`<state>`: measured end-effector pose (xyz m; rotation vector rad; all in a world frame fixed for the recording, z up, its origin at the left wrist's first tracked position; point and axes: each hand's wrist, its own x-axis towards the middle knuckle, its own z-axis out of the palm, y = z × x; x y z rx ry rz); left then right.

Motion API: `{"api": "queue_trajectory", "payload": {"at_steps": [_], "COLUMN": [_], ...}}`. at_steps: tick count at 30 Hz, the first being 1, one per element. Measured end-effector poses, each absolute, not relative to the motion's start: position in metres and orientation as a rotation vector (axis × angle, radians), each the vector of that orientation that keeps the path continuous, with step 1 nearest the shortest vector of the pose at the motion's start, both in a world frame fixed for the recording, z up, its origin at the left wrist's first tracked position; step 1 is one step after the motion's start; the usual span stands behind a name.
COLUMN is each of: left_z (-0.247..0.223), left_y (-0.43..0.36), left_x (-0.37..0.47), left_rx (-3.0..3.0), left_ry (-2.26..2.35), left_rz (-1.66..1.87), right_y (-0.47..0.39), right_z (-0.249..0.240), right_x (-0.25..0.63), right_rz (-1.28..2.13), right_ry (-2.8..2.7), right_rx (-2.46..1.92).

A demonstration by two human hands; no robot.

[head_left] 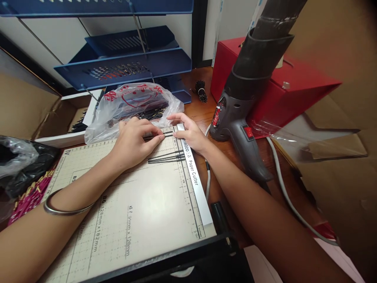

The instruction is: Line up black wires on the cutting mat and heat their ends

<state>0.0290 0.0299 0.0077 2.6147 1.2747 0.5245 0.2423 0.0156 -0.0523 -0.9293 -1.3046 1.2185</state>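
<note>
Left hand (pixel 134 138), palm down, pinches a black cord (pixel 168 135) at one o'clock on the board (pixel 156 204); right hand (pixel 193 135) touches it thumb-first, grip unclear; strip (pixel 196 179) reads "Paper Cutter".

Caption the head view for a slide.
Left hand and right hand, close together, beside black strands on a paper cutter.

The cutter (pixel 160 212) lies flat, a cream board printed with grid lines, rulers and paper sizes, a white labelled strip (pixel 194 173) along its right edge. Several thin black strands (pixel 166 158) lie loosely side by side across its right part, reaching the strip. Farther off, another short black length (pixel 168 134) is held near the far edge, partly hidden
</note>
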Motion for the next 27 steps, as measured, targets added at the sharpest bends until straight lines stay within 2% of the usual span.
{"api": "queue_trajectory", "payload": {"at_steps": [27], "left_z": [0.009], "left_y": [0.0294], "left_x": [0.0303], "left_rx": [2.616], "left_ry": [1.261], "left_rz": [0.518], "right_y": [0.016], "right_z": [-0.0539], "right_x": [0.2419], "right_rz": [1.237], "right_ry": [-1.296], "right_rx": [-0.921]}}
